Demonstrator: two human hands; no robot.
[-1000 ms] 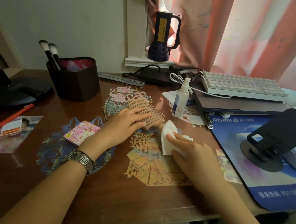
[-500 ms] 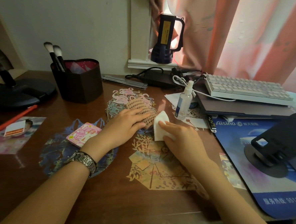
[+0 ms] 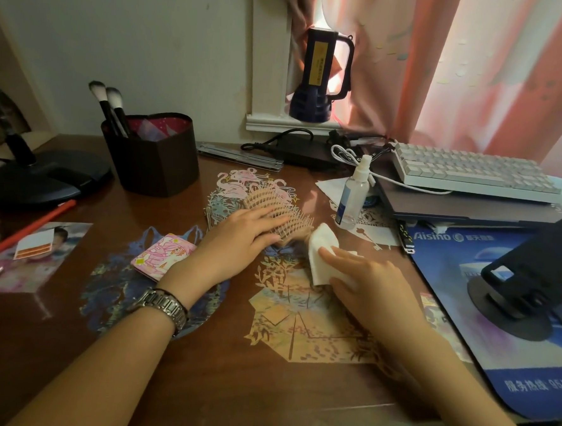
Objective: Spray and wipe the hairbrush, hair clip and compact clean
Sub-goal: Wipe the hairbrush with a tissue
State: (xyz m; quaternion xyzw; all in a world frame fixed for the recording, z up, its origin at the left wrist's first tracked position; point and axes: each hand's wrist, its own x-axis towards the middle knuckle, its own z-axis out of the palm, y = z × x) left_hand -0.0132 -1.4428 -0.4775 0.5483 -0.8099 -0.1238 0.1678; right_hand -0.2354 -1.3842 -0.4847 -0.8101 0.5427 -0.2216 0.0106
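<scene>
The left hand [image 3: 238, 240] lies flat on the hairbrush [image 3: 278, 209]; the right hand [image 3: 367, 284] pinches a white wipe [image 3: 320, 251]. Better to press firmly and wipe along the handle.

Tan hairbrush [image 3: 278, 211] (perhaps beige), white wipe [image 3: 320, 252]

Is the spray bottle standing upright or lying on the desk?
Upright. The spray bottle stands on its base on the desk, nozzle on top, beside the hairbrush.

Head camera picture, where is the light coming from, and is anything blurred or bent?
Head view: daylight glows through the pink curtain, leaving the desk dim; wide-angle bending curves the wall edges; the right hand looks slightly soft.
</scene>
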